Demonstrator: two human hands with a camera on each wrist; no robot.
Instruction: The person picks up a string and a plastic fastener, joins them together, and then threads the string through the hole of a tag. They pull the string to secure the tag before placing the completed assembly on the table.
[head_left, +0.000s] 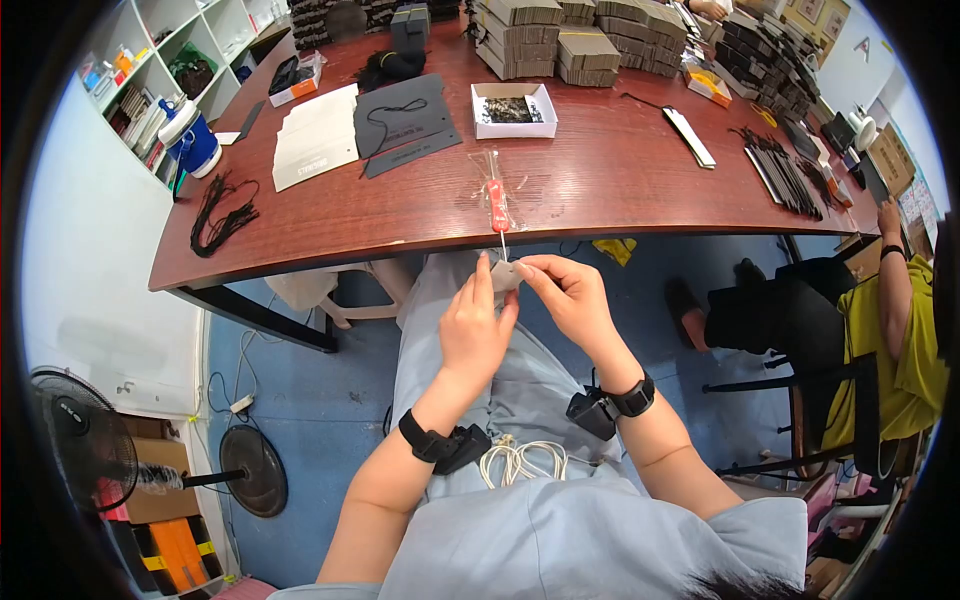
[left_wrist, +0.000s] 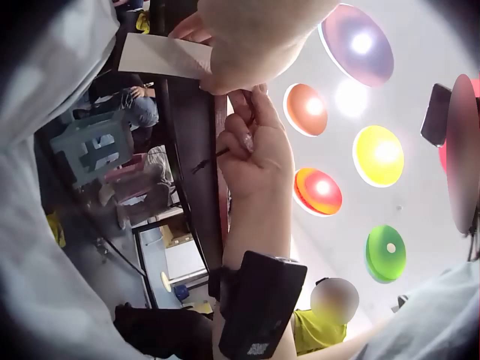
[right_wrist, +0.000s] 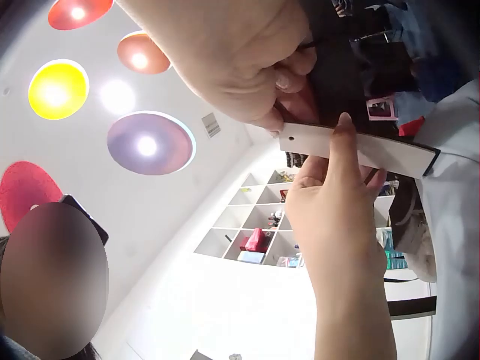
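A pale card [head_left: 506, 279] lies between the two hands above the lap: the left hand [head_left: 474, 325] pinches it, index finger across its face, while the right hand [head_left: 570, 300], fingers curled round a dark cord [left_wrist: 214, 158], meets the end with the hole. Just beyond the card, the thin metal shaft of a red-handled tool [head_left: 497, 205], taped to the table [head_left: 620, 190], juts over the edge towards it. Farther back, a white box [head_left: 515, 131] stands between dark grey sheets [head_left: 410, 115] and a white strip [head_left: 690, 137]; behind rise stacks of cards [head_left: 520, 40].
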